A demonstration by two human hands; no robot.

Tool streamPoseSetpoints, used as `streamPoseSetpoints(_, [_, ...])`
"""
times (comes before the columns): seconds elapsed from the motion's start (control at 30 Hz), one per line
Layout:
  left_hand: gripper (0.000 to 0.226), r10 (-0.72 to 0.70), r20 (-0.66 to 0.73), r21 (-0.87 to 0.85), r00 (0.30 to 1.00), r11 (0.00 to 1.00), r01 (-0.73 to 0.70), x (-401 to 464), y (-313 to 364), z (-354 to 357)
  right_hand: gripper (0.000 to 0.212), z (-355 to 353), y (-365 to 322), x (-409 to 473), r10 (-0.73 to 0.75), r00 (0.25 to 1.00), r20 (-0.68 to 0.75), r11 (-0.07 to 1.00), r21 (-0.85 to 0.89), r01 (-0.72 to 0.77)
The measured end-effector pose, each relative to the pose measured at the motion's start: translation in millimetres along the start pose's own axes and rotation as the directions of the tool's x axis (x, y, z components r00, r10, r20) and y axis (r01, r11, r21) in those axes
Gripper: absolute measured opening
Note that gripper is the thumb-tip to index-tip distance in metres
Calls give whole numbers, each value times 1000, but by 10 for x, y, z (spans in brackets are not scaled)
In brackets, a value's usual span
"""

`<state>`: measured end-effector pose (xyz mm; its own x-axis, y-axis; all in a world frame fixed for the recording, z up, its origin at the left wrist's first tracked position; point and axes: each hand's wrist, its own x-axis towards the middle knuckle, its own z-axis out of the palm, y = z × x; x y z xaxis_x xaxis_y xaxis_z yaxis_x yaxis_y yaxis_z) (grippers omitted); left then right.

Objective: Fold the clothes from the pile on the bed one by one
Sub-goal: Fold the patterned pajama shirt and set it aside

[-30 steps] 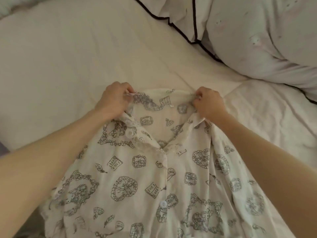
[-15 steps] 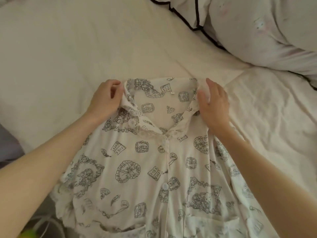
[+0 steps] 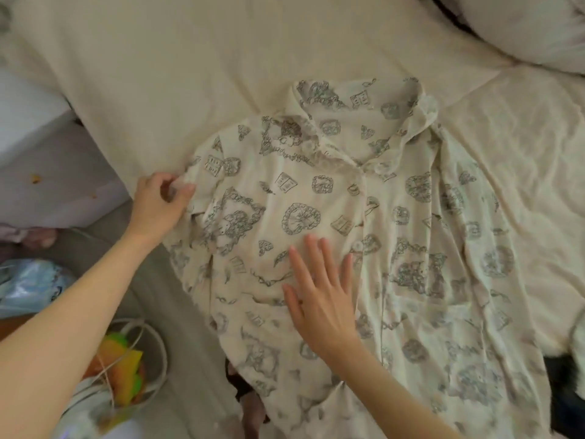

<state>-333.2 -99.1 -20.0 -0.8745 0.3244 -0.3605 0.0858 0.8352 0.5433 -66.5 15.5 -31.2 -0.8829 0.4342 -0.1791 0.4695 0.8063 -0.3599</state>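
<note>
A cream button-up shirt (image 3: 411, 236) with a grey printed pattern lies spread face up on the bed (image 3: 196, 68), collar toward the far side. My left hand (image 3: 158, 201) pinches the shirt's left sleeve edge at the bed's left side. My right hand (image 3: 319, 289) lies flat on the shirt's front, fingers spread, just left of the button line. Dark and pinkish garments (image 3: 243, 388) peek out from under the shirt's lower hem.
A pillow (image 3: 522, 30) with dark piping sits at the top right. Beyond the bed's left edge are a white box (image 3: 28, 122), a plastic bag (image 3: 28, 286), and a basket with colourful items and white cord (image 3: 126, 362). A dark garment (image 3: 566, 384) lies at the right edge.
Both hands let go of the collar. My left hand moved out to grip the left sleeve edge, and my right hand moved down to press flat on the shirt front.
</note>
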Motion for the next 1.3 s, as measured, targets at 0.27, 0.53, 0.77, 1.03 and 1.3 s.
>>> streamPoseSetpoints(0.27, [28,-52,276,-188,960,976,107,-406,-529,-5,57,372,-175,-204,129,991,41,985,-122,-123])
streamPoseSetpoints(0.53, [27,322,-441,-78,838,916,-393,-412,-481,-665,60,491,-184,-163,208,973,102,959,-219,-182])
streamPoseSetpoints(0.77, [42,206,134,653,969,717,-243,-379,-1015,-513,61,431,-243,-144,250,955,162,948,-243,-207])
streamPoseSetpoints(1.03, [35,124,275,-204,953,977,-68,109,-595,-409,60,424,-278,-149,257,953,158,948,-232,-217])
streamPoseSetpoints(1.3, [8,74,401,-413,913,905,108,463,-328,-424,61,431,-398,-109,272,962,10,952,-146,-268])
